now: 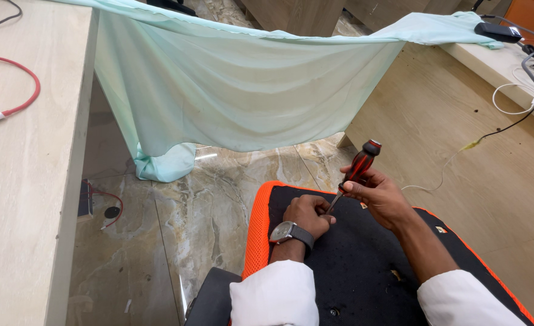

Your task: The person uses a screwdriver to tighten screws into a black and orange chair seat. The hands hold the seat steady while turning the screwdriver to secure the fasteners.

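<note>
Your right hand (380, 196) is clenched around the red-and-black plastic handle of a screwdriver (356, 171), fingers wrapped round the lower part of the grip, with the tool tilted so its cap leans up and away from you to the right. The thin metal shaft runs down and to the left into your left hand (308, 215), which is curled into a loose fist at the tip; whatever the tip meets is hidden under those fingers, so you cannot tell what, if anything, that hand is pinching. A grey wristwatch with a dark strap (289, 232) sits on your left wrist, and both forearms wear white sleeves.

Both hands rest over a black fabric seat panel edged in bright orange mesh (256, 232), which lies flat in front of you above the marbled stone floor (206, 211). A small yellowish scrap lies on the black fabric near your right forearm.

Beyond the hands, a pale mint-green cloth (243, 90) hangs slung between two light wooden desks, one end bunched on the floor by the left desk (25, 181). A red cable with a white plug (19, 90) lies on the left desk. On the right desk (490, 66) a black device pins the cloth's corner, with white and black cables beside it. No container shows anywhere in view
</note>
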